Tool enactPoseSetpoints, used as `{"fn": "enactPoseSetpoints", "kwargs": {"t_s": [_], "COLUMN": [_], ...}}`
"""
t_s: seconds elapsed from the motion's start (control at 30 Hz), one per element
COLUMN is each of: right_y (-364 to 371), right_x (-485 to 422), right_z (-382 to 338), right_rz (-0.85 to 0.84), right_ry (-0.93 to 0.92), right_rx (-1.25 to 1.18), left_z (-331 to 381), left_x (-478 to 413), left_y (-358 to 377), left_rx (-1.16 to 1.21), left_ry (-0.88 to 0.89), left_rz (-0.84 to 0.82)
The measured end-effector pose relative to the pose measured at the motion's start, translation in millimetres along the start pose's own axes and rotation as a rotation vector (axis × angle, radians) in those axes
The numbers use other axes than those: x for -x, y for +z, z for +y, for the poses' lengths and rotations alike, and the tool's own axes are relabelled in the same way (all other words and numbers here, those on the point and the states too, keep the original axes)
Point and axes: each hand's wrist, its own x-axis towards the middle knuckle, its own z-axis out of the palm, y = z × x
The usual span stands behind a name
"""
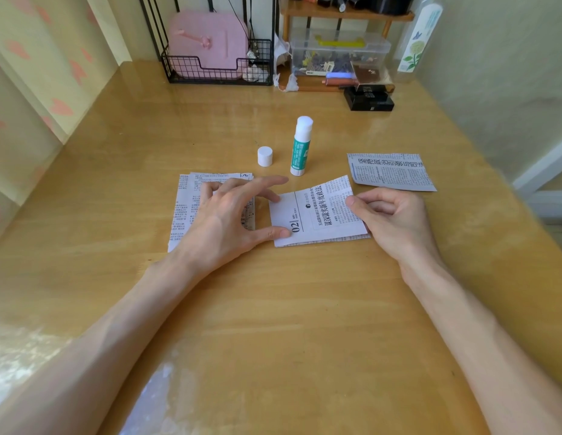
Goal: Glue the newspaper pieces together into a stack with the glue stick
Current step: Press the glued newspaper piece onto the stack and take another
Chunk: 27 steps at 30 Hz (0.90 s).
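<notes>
1. The middle newspaper piece (317, 219) lies on the tabletop (273, 309), straight in front of the person. A second sheet's edge shows under its near edge. How many layers lie there cannot be told.
2. The left grip (232, 211) is released, with its fingers spread and fairly straight. The thumb tip presses the piece's near left corner, and one fingertip touches its far left edge.
3. The right grip (389, 218) grasps the same piece by its right edge, thumb on top and fingers curled. Any fingertips under the paper are hidden. The piece's far right corner is lifted off the tabletop.
4. The left pile (183, 211) of newspaper lies flat under the left grip, which covers much of it. The number of sheets is unclear.
5. The right newspaper piece (392, 172) lies flat, apart from the others at the far right. Its small print is too fine to read.
6. The glue stick (300, 149) stands upright and uncapped just beyond the middle piece, with white glue showing at its top. Its cap (264, 156) stands near it on the left, not touching.
7. At the back, a black wire basket (185, 70) holds a pink case (207, 42). A clear plastic box (339, 48) sits under a wooden shelf (345, 14), and its contents are a blur. The things on top of the shelf are cut off by the frame's edge.
</notes>
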Motion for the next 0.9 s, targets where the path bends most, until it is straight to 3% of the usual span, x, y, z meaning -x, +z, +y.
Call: {"fn": "enactPoseSetpoints", "kwargs": {"t_s": [0.73, 0.9], "right_y": [-1.3, -3.4], "right_x": [-5.1, -2.5], "right_z": [7.9, 4.7], "right_rz": [0.019, 0.076], "right_ry": [-0.060, -0.118], "right_rx": [0.001, -0.089], "left_z": [0.1, -0.6], "left_x": [-0.5, -0.2], "left_y": [1.8, 3.1], "left_rx": [-0.036, -0.086], "left_ry": [-0.003, 0.004], "left_rz": [-0.006, -0.010]}}
